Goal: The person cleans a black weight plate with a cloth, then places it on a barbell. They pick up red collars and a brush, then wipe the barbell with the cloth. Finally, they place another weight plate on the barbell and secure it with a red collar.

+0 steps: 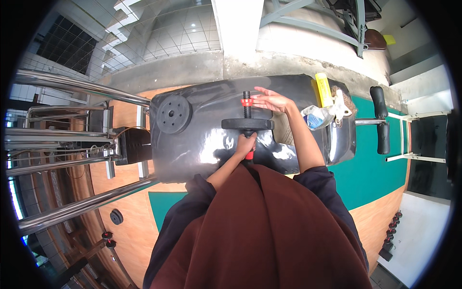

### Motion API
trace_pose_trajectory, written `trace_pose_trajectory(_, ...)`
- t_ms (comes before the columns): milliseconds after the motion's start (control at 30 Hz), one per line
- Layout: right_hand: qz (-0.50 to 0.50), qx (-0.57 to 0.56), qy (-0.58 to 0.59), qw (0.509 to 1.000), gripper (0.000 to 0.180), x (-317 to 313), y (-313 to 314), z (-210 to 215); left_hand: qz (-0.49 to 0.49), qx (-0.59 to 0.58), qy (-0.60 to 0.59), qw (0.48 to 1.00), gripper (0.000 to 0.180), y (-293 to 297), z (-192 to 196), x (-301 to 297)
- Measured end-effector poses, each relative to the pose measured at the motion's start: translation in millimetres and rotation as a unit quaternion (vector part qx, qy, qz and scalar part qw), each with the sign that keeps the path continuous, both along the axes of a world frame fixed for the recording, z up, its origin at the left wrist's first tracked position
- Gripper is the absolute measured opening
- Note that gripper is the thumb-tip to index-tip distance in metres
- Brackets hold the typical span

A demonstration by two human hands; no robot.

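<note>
A dumbbell bar with a threaded end points away from me over the black padded bench. My left hand is closed around its handle, just below a black weight plate fitted on the bar. Higher on the thread sits a red collar nut. Beside that nut, my right hand has its fingers stretched out and apart; whether the fingertips touch it I cannot tell. Part of another red collar shows under my left hand. A second black plate lies flat at the bench's left end.
The bench also bears a yellow tube-shaped container and a clear plastic bag at the right. Chrome rails of a machine run in from the left. More dumbbells lie on the floor at right.
</note>
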State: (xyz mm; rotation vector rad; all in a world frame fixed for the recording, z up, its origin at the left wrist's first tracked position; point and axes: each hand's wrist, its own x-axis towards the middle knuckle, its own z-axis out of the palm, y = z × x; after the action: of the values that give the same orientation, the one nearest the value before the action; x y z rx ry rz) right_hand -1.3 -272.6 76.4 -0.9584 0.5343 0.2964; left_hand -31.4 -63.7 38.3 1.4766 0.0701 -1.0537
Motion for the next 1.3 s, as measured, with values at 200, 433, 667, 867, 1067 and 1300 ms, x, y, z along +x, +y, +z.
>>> trace_pose_trajectory(200,0.011,-0.151,0.009,0.988,0.078,3,9,-19,-0.015,-0.006,-0.002,1.000,0.030,-3,-4,-1)
trace_pose_trajectory(433,0.062,-0.416,0.027,0.907,0.078,14,17,-11,-0.021,-0.003,0.009,1.000,0.029,-3,-3,3)
trace_pose_trajectory(667,0.026,-0.209,-0.020,0.977,0.089,9,25,-2,-0.049,-0.015,0.041,0.998,0.028,-3,-3,0)
trace_pose_trajectory(867,0.042,-0.474,-0.003,0.880,0.128,-26,70,7,-0.044,-0.017,0.046,0.998,0.021,-1,-9,0)
trace_pose_trajectory(1067,0.049,-0.341,-0.028,0.938,0.119,-33,68,18,-0.072,-0.023,0.071,0.995,0.020,2,-23,-1)
trace_pose_trajectory(1300,0.064,-0.079,-0.113,0.988,0.045,-5,24,11,-0.075,-0.040,0.054,0.995,0.020,2,-19,-1)
